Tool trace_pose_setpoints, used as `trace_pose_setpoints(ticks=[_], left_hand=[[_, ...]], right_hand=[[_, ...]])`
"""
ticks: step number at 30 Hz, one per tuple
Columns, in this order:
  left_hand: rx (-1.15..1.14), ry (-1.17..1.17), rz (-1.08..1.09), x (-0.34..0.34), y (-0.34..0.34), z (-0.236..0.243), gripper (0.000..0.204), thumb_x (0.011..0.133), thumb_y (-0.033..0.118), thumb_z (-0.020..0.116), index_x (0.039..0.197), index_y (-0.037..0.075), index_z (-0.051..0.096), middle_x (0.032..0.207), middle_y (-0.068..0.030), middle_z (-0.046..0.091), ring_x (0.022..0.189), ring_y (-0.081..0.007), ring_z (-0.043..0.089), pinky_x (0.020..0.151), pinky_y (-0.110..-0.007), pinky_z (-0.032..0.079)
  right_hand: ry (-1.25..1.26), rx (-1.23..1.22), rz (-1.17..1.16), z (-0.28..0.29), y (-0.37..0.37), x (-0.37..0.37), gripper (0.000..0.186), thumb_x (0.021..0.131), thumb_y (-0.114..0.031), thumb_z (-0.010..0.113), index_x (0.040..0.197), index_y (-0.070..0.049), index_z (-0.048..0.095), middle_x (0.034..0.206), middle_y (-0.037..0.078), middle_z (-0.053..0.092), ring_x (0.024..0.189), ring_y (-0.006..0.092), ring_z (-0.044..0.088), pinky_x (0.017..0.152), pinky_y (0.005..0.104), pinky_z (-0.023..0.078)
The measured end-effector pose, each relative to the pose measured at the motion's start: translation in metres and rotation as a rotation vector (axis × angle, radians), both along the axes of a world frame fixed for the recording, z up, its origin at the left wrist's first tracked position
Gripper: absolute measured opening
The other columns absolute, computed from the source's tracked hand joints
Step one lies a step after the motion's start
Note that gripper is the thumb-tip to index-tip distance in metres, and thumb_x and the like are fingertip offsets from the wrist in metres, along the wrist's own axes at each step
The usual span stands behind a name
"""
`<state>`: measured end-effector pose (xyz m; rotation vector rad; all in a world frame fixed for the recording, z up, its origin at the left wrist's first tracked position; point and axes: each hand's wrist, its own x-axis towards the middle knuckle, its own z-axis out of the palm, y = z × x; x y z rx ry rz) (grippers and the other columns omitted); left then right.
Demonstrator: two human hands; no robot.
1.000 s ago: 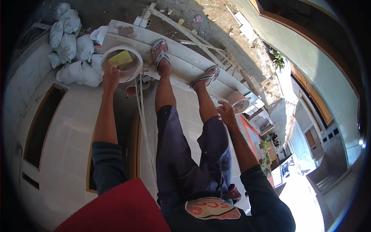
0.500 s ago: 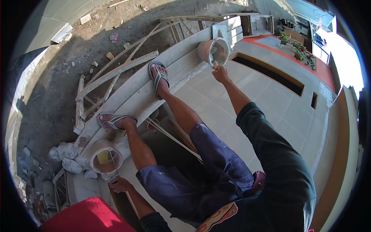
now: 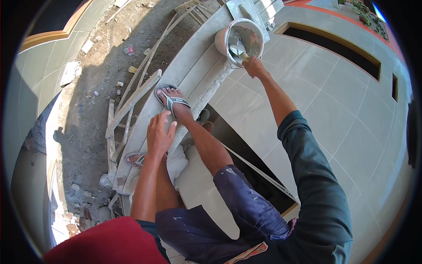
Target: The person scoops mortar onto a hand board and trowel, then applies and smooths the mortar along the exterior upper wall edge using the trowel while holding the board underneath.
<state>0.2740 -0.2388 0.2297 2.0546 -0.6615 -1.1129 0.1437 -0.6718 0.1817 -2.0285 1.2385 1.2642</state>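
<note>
My right hand is closed on the pale handle of a trowel, whose metal blade is inside a plaster-smeared bucket on the plank platform. My left hand has its fingers apart and holds nothing; it hovers over the planks below my right sandalled foot. The other sandalled foot is partly hidden behind my left forearm. A flat grey board lies beyond the bucket.
Timber framing runs along the platform above rubble-strewn ground. White sacks lie at the plank edge. A tiled wall with a long slot opening fills the right; plants show at the upper right.
My view has swung toward the bucket at upper right. My left hand has risen from the lower left, by another bucket, toward my feet. The trowel in my right hand now shows clearly.
</note>
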Motion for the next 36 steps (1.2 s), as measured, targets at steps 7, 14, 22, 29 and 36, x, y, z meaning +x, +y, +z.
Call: trace_pose_setpoints(ticks=[7,14,22,29,36], left_hand=[[-0.284,-0.321,-0.389,0.02,-0.261,-0.018,0.038,0.083,0.014,0.066,0.118,0.007,0.054,0.104,-0.0105,0.059,0.101,-0.0273,0.056,0.087,-0.041,0.046],[-0.089,-0.739,-0.686,-0.012,-0.365,-0.122,0.036,0.078,0.005,0.064,0.113,0.004,0.057,0.104,-0.0088,0.058,0.105,-0.0238,0.055,0.087,-0.037,0.048],[-0.141,-0.81,-0.774,-0.031,-0.386,-0.102,0.022,0.077,0.009,0.067,0.098,0.003,0.061,0.099,-0.0119,0.058,0.1,-0.0262,0.055,0.089,-0.035,0.047],[-0.439,-0.414,-0.541,0.012,-0.348,0.058,0.039,0.081,0.011,0.067,0.114,-0.003,0.052,0.103,-0.0219,0.054,0.1,-0.0392,0.051,0.089,-0.047,0.042],[-0.441,-0.302,-0.189,0.08,-0.241,0.273,0.042,0.085,0.013,0.067,0.121,-0.001,0.05,0.109,-0.0218,0.058,0.101,-0.0395,0.055,0.09,-0.044,0.043]], right_hand=[[-0.18,-0.071,-0.322,0.02,-0.015,-0.007,0.046,0.086,-0.025,0.055,0.106,0.016,0.053,0.101,0.028,0.063,0.065,0.0357,0.069,0.058,0.0439,0.058],[-0.283,-0.389,-0.273,0.075,0.032,-0.022,0.035,0.081,-0.018,0.058,0.106,0.007,0.054,0.085,0.028,0.064,0.081,0.0451,0.064,0.075,0.0549,0.049],[-0.731,-0.194,-1.438,0.199,0.13,-0.098,0.041,0.084,-0.011,0.06,0.122,0.003,0.052,0.076,0.008,0.063,0.061,0.0155,0.062,0.051,0.0299,0.047],[-1.089,0.01,-1.7,0.266,0.21,-0.116,0.052,0.075,-0.001,0.07,0.122,0.001,0.047,0.076,0.007,0.06,0.053,0.0134,0.057,0.048,0.0274,0.049],[-1.392,0.08,-1.686,0.363,0.219,-0.065,0.027,0.089,-0.012,0.062,0.112,-0.002,0.052,0.076,0.008,0.059,0.056,0.0135,0.057,0.048,0.027,0.05]])
